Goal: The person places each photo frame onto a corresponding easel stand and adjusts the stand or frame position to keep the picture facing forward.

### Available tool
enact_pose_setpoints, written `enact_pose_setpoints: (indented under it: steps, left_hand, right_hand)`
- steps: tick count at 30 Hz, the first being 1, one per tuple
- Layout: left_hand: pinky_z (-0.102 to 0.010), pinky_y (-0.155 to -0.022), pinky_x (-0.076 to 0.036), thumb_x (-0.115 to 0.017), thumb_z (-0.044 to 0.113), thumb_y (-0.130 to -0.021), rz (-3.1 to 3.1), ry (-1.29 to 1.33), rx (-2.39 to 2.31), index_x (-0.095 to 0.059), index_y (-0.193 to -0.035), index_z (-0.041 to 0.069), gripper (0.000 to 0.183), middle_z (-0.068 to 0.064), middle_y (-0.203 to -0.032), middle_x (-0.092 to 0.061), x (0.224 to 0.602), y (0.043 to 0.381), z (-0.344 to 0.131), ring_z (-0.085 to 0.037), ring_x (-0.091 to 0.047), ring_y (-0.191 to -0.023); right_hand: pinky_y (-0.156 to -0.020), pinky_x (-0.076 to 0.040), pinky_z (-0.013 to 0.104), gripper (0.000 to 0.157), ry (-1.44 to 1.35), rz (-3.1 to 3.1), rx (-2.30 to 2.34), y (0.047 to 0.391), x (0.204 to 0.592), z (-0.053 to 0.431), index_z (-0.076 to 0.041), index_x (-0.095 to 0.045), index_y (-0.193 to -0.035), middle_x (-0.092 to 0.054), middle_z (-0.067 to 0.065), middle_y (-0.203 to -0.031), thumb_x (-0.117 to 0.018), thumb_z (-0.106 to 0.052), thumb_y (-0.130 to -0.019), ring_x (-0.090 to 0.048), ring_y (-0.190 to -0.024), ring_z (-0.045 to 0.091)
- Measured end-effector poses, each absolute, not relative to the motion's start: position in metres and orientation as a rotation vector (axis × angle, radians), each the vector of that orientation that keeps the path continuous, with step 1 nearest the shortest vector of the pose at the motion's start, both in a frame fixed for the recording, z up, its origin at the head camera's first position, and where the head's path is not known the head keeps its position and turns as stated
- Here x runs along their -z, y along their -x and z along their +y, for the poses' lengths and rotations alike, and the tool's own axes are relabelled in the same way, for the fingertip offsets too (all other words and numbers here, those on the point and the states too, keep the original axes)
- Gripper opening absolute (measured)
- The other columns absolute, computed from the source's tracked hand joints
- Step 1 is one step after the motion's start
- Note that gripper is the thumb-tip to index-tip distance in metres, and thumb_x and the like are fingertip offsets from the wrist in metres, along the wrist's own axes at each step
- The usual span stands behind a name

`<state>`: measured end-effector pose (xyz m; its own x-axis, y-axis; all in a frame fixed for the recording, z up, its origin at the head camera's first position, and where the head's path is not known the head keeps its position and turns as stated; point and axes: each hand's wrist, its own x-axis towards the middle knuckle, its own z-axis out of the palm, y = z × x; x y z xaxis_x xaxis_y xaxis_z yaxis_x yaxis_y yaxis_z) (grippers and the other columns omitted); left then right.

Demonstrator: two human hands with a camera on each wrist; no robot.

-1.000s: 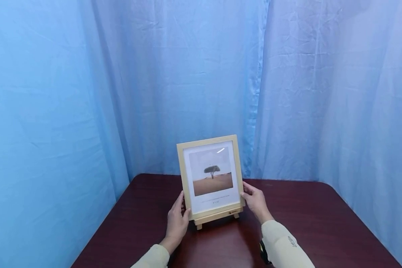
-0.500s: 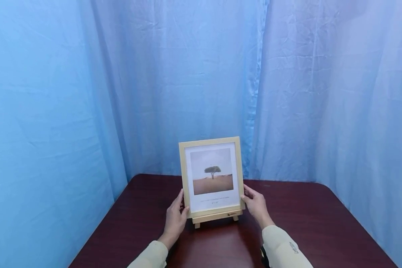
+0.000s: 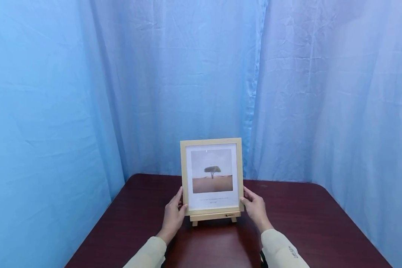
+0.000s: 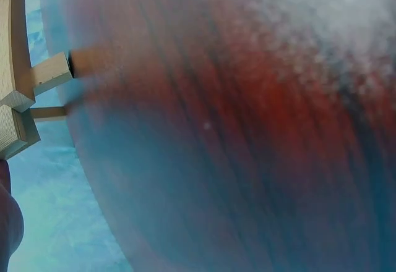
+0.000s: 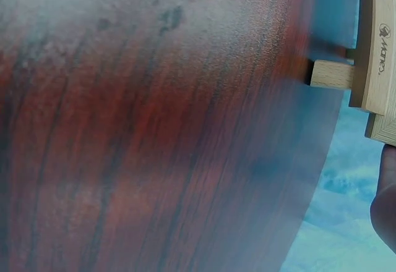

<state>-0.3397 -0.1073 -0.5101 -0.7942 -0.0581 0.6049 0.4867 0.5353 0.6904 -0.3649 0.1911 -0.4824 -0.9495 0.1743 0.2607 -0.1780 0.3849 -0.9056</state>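
A light wooden picture frame with a tree print stands upright in the head view, leaning slightly back on a small wooden easel. My left hand grips the frame's lower left edge, thumb at the front. On the opposite side, my right hand holds the lower right edge the same way; the fingers behind the frame are hidden. The left wrist view catches the easel's ledge and feet at its left border. In the right wrist view, the ledge with its printed logo sits at the right border.
The dark red, glossy table has rounded far corners and reflects light. Blue curtains hang behind it and along both sides.
The frame and easel have turned from a tilted, angled stance to squarely facing me. Both hands have moved slightly with them, keeping their hold.
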Motion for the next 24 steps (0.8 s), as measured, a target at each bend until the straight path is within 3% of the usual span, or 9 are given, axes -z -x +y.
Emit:
enact_pose_setpoints:
  steps: [24]
  left_hand:
    - [-0.033, -0.080, -0.057, -0.068, -0.012, -0.087, -2.223, 0.407, 1.325, -0.042, -0.152, 0.010, 0.074, -0.018, -0.141, -0.054, 0.507, 0.359, -0.109, -0.026, -0.065, -0.101]
  right_hand:
    - [-0.090, -0.054, 0.041, 0.047, 0.053, -2.273, -1.510, 0.351, 0.488, 0.188, -0.004, -0.057, -0.140, -0.066, 0.023, -0.122, -0.063, 0.001, -0.094, -0.062, -0.113, 0.033]
